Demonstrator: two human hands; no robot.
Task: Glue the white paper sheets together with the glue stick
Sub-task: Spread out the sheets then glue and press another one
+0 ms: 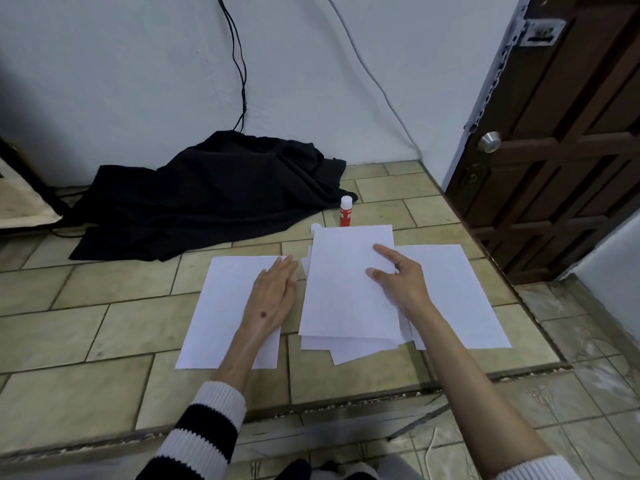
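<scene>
No text can be read anywhere. The glue stick carries a red label with some white lettering running along its side, but the marks are too small and blurred to make out a word or brand. The paper sheets are blank on the faces that show. The door's metal latch plate bears no legible marking.

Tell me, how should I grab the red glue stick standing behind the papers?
Take the glue stick around its red middle, coming from above and the right. It stands upright on the floor tiles, so fingers fit around its round body. The black cloth crowds its left, and the paper stack sits in front.
</scene>
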